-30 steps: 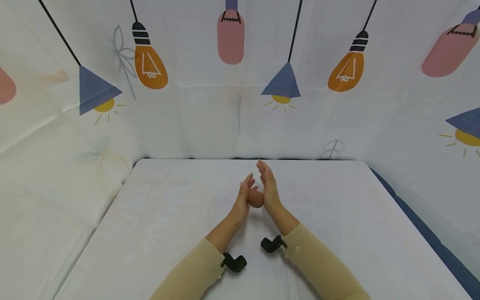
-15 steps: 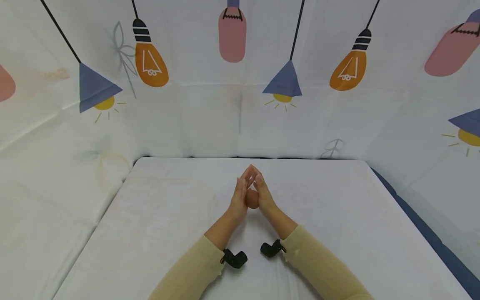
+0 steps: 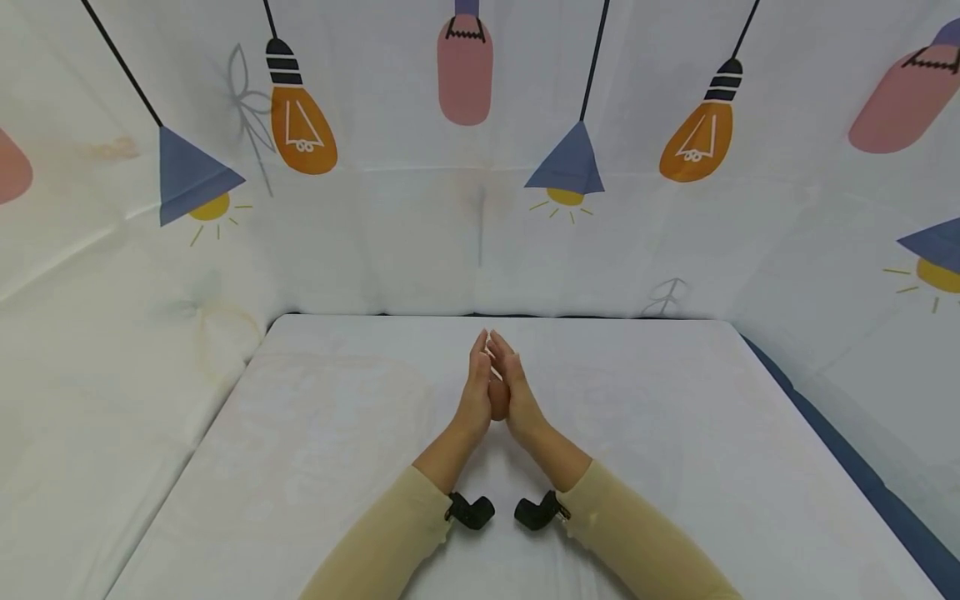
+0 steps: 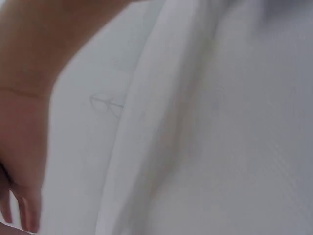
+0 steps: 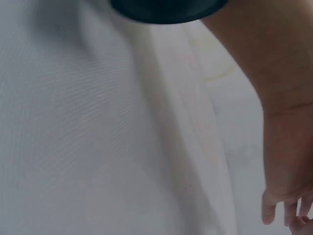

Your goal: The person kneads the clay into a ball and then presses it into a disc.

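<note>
A reddish-brown ball [image 3: 498,402] is pressed between the two palms, over the middle of the white table in the head view. My left hand [image 3: 474,402] lies along its left side with the fingers straight and pointing away. Against its right side rests my right hand [image 3: 525,410], fingers likewise extended, the fingertips of both hands leaning together above. Only a narrow strip of the ball shows, since the palms cover its sides. Each wrist view catches a forearm and hand at the frame's edge.
The white-covered table [image 3: 337,433] spreads around the hands. Behind it hangs a white cloth [image 3: 405,242] printed with lamps and bulbs. A black wrist camera [image 3: 471,511] sits on the left sleeve and another camera [image 3: 537,511] on the right one.
The palms have closed in on the ball, and the fingertips have come together. The ball has shifted slightly left and shows narrower between the hands.
</note>
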Tool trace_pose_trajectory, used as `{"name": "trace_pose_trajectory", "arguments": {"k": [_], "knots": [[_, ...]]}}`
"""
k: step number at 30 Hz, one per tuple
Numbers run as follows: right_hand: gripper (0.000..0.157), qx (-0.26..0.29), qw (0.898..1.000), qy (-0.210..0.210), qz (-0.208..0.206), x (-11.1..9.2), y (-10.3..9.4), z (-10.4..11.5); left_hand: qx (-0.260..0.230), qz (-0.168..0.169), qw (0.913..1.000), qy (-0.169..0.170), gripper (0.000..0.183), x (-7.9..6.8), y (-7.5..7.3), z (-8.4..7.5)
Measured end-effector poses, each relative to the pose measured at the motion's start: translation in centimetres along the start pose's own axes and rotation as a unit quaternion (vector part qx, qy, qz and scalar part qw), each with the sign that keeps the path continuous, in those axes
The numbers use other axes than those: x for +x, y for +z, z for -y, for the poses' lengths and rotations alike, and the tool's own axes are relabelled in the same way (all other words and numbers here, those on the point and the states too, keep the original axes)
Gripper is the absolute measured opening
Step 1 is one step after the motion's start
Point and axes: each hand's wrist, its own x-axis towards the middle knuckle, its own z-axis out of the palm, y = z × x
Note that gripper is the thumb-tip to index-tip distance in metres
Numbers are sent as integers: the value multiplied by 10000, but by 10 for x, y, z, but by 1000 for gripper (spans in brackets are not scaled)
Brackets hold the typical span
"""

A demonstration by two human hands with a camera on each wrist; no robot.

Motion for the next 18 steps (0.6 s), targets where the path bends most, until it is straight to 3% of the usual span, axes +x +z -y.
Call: {"name": "trace_pose_trajectory", "arguments": {"k": [6,13,18], "knots": [[88,414,9987,-242,-186,3,-2,16,176,76,9998,18,78,1,0,4],[85,704,9948,-419,-607,11,-15,19,714,477,9962,-141,76,-5,4,3],[74,648,9939,-529,-724,17,-23,16,235,863,9957,-240,68,-9,8,0]]}}
